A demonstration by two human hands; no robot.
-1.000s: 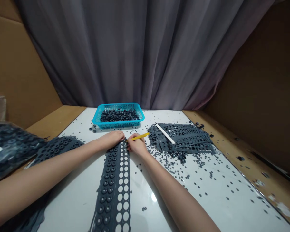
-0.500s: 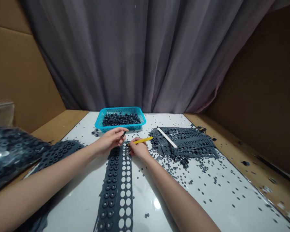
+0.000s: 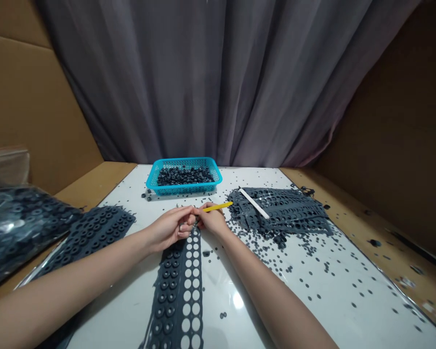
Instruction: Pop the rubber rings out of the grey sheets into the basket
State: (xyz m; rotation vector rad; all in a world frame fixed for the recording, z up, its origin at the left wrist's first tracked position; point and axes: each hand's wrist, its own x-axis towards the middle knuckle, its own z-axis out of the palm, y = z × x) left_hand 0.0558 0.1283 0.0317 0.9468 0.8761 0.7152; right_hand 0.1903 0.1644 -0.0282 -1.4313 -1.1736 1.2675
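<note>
A white, glossy table top [image 3: 240, 310] fills the lower part of the view, strewn with small dark rubber rings [image 3: 305, 261], thickest around the right-hand pile and thinning toward the near corner. Light shines back off it in one bright spot. Tan wooden ledges run along both sides of the white top, the left one [image 3: 94, 177] plain and the right one [image 3: 366, 218] scuffed and flecked with pale patches. Brown cardboard walls [image 3: 32, 111] and [image 3: 381, 111] close in the left and right, and a gray curtain [image 3: 218, 82] hangs in folds across the back.

A long gray rubber strip [image 3: 176, 291] lies down the middle, with rings on its left half and round holes along its right. Its far end sits just below the hands. The left hand [image 3: 169, 228] is curled closed, though the pictures do not show whether it grips anything. The right hand [image 3: 211, 219] is closed around a yellow pencil [image 3: 218, 207], whose tip points away across the table.

Beyond them sits a blue plastic basket [image 3: 184, 190] of dark rings. A stack of holed gray sheets [image 3: 283, 211] lies to the right, with a white stick [image 3: 254, 203] on top. To the left lie another gray sheet [image 3: 94, 232] and a clear bag of rings [image 3: 18, 223]
</note>
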